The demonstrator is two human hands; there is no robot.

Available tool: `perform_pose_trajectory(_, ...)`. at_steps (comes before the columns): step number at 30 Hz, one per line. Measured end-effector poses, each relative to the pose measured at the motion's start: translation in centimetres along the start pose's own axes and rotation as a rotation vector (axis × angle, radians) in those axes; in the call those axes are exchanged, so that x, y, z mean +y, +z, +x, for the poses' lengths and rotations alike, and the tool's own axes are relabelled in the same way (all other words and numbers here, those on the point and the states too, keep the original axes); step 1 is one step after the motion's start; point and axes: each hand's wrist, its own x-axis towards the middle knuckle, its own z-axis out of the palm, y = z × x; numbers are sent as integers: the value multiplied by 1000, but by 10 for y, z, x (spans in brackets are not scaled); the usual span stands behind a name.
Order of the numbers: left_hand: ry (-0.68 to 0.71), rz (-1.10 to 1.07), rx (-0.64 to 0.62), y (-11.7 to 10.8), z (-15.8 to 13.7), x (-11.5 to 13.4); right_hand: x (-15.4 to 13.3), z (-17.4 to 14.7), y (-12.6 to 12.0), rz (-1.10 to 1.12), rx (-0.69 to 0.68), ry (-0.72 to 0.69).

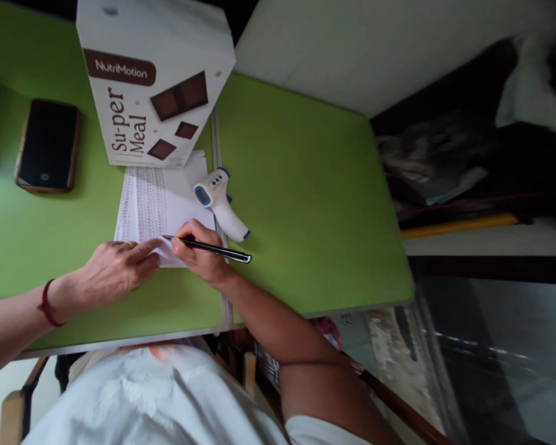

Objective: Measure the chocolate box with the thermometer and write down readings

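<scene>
My right hand (199, 252) is closed around a black pen (222, 250), whose tip points left and meets or hovers just over a sheet of paper (185, 198). Rows of small writing fill the sheet's left part. Flat on the paper's lower left lies my left hand (120, 269), fingers stretched toward the pen tip and holding nothing. A white and blue infrared thermometer (223, 207) rests on its side just above my right hand, partly over the paper's right edge. The paper's far end runs up to a white NutriMotion box (167, 55).
A smartphone in a brown case (49, 145) lies on the left of the green folding table (306, 198). The table's seam runs beside the paper. To the right, a dark shelf (445, 154) holds cloth or bags. A wooden chair part (12, 417) shows below.
</scene>
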Motion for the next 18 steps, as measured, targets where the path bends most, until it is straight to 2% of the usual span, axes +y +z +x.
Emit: perform_pose_trajectory(18, -1, -2, -9, -1, 0, 0, 2, -2, -1, -8, 44, 22)
